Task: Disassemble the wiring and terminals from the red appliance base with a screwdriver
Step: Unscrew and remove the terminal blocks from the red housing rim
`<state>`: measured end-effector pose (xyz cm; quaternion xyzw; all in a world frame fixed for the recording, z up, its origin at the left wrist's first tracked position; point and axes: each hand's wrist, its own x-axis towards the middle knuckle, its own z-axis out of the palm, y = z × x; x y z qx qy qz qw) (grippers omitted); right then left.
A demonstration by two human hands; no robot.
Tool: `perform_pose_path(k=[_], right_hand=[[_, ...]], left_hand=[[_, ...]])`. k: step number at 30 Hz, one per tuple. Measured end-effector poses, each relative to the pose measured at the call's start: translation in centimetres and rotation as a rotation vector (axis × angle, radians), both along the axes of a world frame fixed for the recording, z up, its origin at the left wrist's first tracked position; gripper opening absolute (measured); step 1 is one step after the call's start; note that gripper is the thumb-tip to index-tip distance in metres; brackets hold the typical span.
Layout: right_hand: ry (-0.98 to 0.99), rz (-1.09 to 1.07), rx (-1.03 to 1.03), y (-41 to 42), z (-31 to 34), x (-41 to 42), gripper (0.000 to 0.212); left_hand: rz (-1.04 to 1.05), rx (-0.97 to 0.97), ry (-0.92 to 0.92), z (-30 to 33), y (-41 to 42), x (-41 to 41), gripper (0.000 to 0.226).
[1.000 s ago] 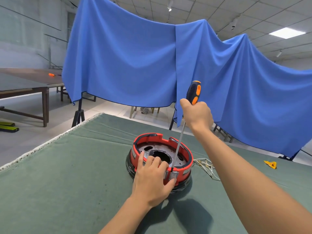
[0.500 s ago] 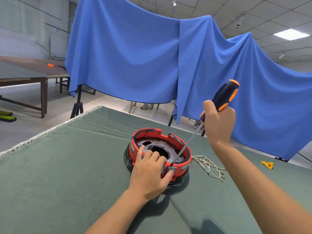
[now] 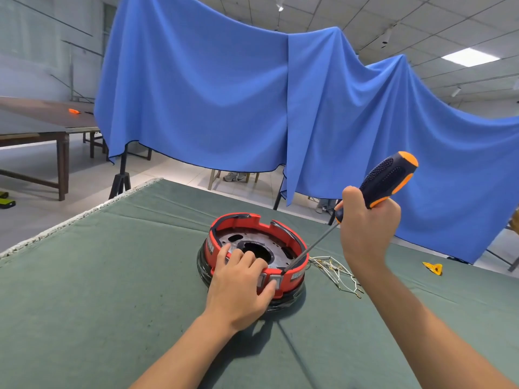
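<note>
Red plastic appliance base, ring-shaped with a grey metal plate inside, sits upside-up on the green felt table, near its middle. Left hand: fingers curled over the near rim, thumb pressing the outer wall, apparently to stop the base from sliding. Right hand: fist wrapped round the black-and-orange screwdriver, shaft slanted down, tip at the near-right rim beside a grey terminal, probably for prying. Loose wiring lies just right of the base.
</note>
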<state>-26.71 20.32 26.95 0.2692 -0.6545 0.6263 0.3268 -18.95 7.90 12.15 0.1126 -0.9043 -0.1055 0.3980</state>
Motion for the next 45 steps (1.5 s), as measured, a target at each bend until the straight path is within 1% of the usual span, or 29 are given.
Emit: perform_pose_path(k=[3, 7, 8, 11, 13, 19, 24, 29, 33, 39, 41, 43, 45], right_hand=[[0.025, -0.006, 0.031, -0.6, 0.3, 0.0, 0.045], [0.053, -0.054, 0.140, -2.5, 1.5, -0.3, 0.053], [0.051, -0.067, 0.167, -3.1, 1.8, -0.4, 0.052], [-0.008, -0.113, 0.270, -4.8, 2.5, -1.4, 0.037], [-0.050, -0.115, 0.358, -5.8, 2.7, -2.2, 0.032], [-0.118, -0.109, 0.472, -8.7, 2.5, -4.4, 0.033], [-0.227, -0.114, 0.557, -10.1, 1.8, -6.8, 0.035], [-0.341, -0.017, 0.642, -10.9, 1.3, -7.5, 0.032], [-0.354, 0.018, 0.591, -10.4, 1.3, -7.9, 0.032], [-0.280, 0.039, 0.383, -6.7, 2.4, -6.0, 0.030], [-0.226, 0.047, 0.298, -5.2, 2.5, -5.0, 0.031], [-0.139, 0.051, 0.216, -4.0, 2.4, -4.1, 0.039], [-0.071, 0.065, 0.130, -3.1, 2.1, -3.2, 0.042]], left_hand=[[0.000, 0.005, 0.001, 0.0, 0.0, 0.0, 0.034], [-0.002, 0.018, 0.015, 0.0, 0.0, -0.1, 0.037], [-0.003, 0.020, 0.019, 0.0, 0.0, -0.1, 0.036], [0.000, 0.027, 0.027, -0.1, 0.0, -0.1, 0.037], [0.015, 0.023, 0.025, -0.2, 0.0, -0.1, 0.038], [0.030, 0.017, 0.028, -0.2, 0.0, -0.3, 0.039], [0.032, 0.019, 0.038, -0.3, 0.0, -0.4, 0.038], [0.036, 0.023, 0.042, -0.3, 0.0, -0.5, 0.037], [0.026, 0.033, 0.032, -0.2, 0.0, -0.4, 0.037], [0.039, 0.015, 0.018, 0.0, 0.1, -0.4, 0.038], [0.044, 0.008, 0.012, 0.0, 0.1, -0.4, 0.040], [0.043, 0.000, 0.009, 0.0, 0.0, -0.4, 0.041], [0.039, 0.006, 0.034, 0.0, 0.0, -0.3, 0.042]])
